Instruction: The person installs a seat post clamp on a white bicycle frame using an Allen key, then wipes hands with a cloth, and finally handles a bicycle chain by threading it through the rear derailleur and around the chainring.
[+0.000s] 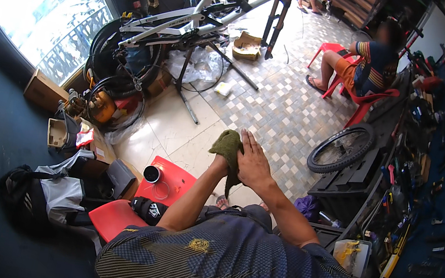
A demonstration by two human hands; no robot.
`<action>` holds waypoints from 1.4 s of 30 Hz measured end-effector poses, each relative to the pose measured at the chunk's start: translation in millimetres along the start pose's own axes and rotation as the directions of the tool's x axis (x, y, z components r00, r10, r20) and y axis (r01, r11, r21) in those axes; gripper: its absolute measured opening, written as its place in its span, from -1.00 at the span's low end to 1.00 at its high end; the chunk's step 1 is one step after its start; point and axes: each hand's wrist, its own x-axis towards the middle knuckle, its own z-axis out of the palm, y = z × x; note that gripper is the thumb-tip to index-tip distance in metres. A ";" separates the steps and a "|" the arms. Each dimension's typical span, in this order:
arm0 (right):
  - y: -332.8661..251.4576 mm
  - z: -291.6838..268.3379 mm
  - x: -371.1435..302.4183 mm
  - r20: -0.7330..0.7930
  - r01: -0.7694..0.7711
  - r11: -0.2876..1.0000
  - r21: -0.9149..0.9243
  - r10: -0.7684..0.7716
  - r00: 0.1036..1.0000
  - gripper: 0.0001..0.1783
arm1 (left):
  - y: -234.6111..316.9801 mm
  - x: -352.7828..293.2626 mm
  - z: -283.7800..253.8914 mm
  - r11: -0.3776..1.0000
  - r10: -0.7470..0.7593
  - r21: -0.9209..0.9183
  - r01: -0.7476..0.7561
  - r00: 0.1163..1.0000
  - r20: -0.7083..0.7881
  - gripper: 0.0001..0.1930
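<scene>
Left hand (pixel 221 164): mostly hidden under the cloth, only the part near the wrist showing; whether the fingers are curled or straight cannot be told.
Right hand (pixel 253 165): flat, fingers extended, palm side laid against the cloth's right side; not clenched.
Green cloth (pixel 227 144): between the hands, draped over the left one, a darker tail hanging below; held up in front of the shirt (pixel 229 249), clear of the seat.
Step, as judged: wiping the hands with the cloth.
Pressure: the flat right palm should suit broad surfaces; between fingers and around nails, better to pinch the cloth and twist along each finger.
Fold: best turned to a cleaner face as one side soils, so dirt is not spread back.
Loose tail: worth gathering into the palm, so it neither slips nor brushes the clothing.
Swap: the cloth should change hands so that both get equal attention.
Red seat (pixel 179 177): near the left forearm; carries a round, dark-topped container (pixel 152 174), best kept out of the elbow's way.
Wheel (pixel 342 149): to the right, beyond the right forearm.
White bike frame (pixel 198 12): ahead and left, well apart from the hands, above the tiled floor (pixel 292 132).
Seated person (pixel 373 72): far right, on a red chair (pixel 366 101).
</scene>
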 end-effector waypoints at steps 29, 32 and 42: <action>6.3 -30.7 16.0 -0.274 0.133 0.913 0.385 -0.024 0.961 0.13 | 17.8 -2.5 -2.3 0.953 0.087 0.240 -0.183 0.928 0.362 -0.53; 3.6 -15.4 20.3 -0.238 0.106 0.746 0.658 0.072 0.969 -0.17 | 3.7 0.2 6.9 0.971 -0.014 0.221 -0.092 0.899 0.437 -0.48; 3.2 36.7 18.7 0.064 0.106 -0.300 0.948 0.505 0.861 -0.70 | -60.9 21.2 13.4 0.996 -0.091 0.032 0.086 0.976 0.197 -0.51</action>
